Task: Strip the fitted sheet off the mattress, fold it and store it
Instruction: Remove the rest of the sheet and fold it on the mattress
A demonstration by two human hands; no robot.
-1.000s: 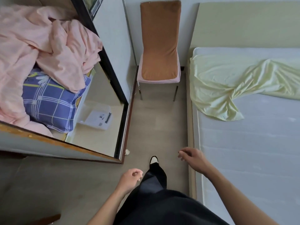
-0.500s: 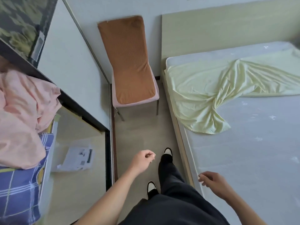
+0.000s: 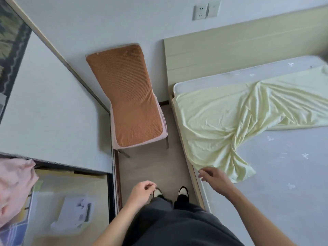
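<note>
**Beside the bed, both hands free, sheet loose on the mattress**

At the bed's near edge my right hand (image 3: 213,181) hangs over the frame rail with its grip loose: fingers half curled, nothing in them. The fingertips sit just beside the nearest hem of the fitted sheet (image 3: 220,125); I can't tell whether they touch it. My left hand (image 3: 142,192) is over the floor (image 3: 150,167) in front of my legs, fingers loosely curled, also holding nothing.

Pale yellow sheet is bunched and twisted across the head end of the mattress (image 3: 284,174). One twisted tail runs down toward my right hand and ends on the bare grey mattress top. The left edge of the sheet drapes over the mattress side by the bed frame. Rest of it runs off to the right, out of frame. Most of the mattress surface nearer me is uncovered.

Headboard (image 3: 239,50) is light wood, against the wall, with a socket plate (image 3: 200,12) above it.

Left of the bed: chair (image 3: 131,103) with an orange-brown ribbed cover, standing in the gap between bed and wardrobe (image 3: 44,103). Wardrobe door is white; in the open section lower left there is pink bedding (image 3: 14,181) and some white paper items (image 3: 76,213), blurred.

My two shoes (image 3: 182,191) show on the floor between wardrobe and bed.
</note>
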